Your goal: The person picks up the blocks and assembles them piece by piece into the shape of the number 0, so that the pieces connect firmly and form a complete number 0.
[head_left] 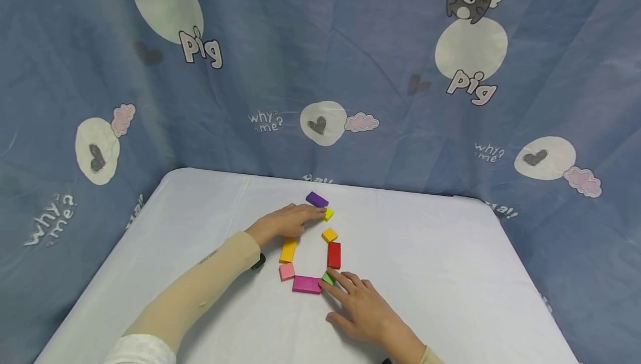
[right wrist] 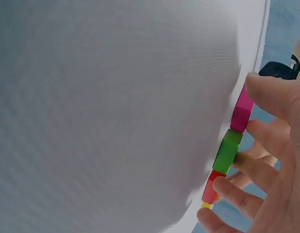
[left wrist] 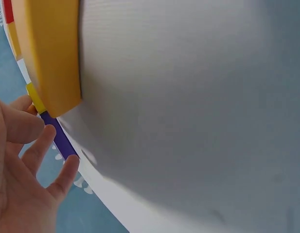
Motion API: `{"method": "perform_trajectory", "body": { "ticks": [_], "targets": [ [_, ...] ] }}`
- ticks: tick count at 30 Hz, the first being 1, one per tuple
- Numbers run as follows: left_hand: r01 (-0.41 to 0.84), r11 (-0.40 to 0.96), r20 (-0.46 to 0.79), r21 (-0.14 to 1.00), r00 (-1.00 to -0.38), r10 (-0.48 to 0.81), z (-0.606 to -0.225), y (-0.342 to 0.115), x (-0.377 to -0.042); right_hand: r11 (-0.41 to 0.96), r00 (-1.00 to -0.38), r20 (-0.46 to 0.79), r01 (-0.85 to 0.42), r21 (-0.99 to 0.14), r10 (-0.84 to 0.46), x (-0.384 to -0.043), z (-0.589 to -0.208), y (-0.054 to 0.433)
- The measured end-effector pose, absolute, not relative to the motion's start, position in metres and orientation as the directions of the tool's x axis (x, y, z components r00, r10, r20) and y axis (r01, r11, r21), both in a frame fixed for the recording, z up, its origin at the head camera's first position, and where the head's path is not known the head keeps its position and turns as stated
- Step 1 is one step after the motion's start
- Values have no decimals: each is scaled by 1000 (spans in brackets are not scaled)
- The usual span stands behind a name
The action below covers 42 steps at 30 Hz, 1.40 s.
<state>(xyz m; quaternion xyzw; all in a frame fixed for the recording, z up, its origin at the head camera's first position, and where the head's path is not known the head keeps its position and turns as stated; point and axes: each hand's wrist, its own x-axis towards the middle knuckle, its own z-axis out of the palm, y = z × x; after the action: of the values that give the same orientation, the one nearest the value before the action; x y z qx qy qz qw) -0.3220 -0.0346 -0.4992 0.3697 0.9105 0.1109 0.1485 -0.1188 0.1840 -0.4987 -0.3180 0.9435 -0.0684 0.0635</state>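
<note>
In the head view my left hand [head_left: 287, 221] reaches to the far side of a ring of coloured blocks, its extended fingers touching a small yellow block [head_left: 328, 214]. Just beyond lies a purple block [head_left: 317, 199]; in the left wrist view the other fingers spread beside it. My right hand [head_left: 361, 308] is at the near right, fingertips around and touching a small green block [head_left: 328, 279]. The green block sits between a magenta block [head_left: 306, 284] and a red block [head_left: 334, 255]. Both hands' blocks lie on the table.
A yellow-orange block [head_left: 329, 235] stands beyond the red one. On the left are a long orange block [head_left: 287, 250], partly under my left hand, and a pink block [head_left: 287, 271]. The white-covered table [head_left: 450, 275] ends at a blue patterned curtain [head_left: 320, 63].
</note>
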Motion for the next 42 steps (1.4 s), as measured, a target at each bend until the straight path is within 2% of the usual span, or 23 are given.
{"method": "perform_trajectory", "body": {
  "ticks": [8,17,26,34,42],
  "targets": [
    [645,705,-172,297,-690,703,-496,-39,-319,786,-788,-70,-596,-165,-612,-121,-498,185],
    [669,689,-85,278,-697,712,-501,-44,-317,793,-793,-90,-584,-173,-603,-120,-499,184],
    [684,693,-89,228,-694,714,-499,-46,-315,803,-800,-108,-568,-182,-591,-121,-498,183],
    [653,711,-86,262,-718,691,-495,-50,-310,808,-803,-120,-560,-184,-584,-121,-498,183],
    [650,720,-85,243,-725,683,-494,-52,-309,810,-805,-124,-555,-190,-581,-122,-497,182]
  ]
}}
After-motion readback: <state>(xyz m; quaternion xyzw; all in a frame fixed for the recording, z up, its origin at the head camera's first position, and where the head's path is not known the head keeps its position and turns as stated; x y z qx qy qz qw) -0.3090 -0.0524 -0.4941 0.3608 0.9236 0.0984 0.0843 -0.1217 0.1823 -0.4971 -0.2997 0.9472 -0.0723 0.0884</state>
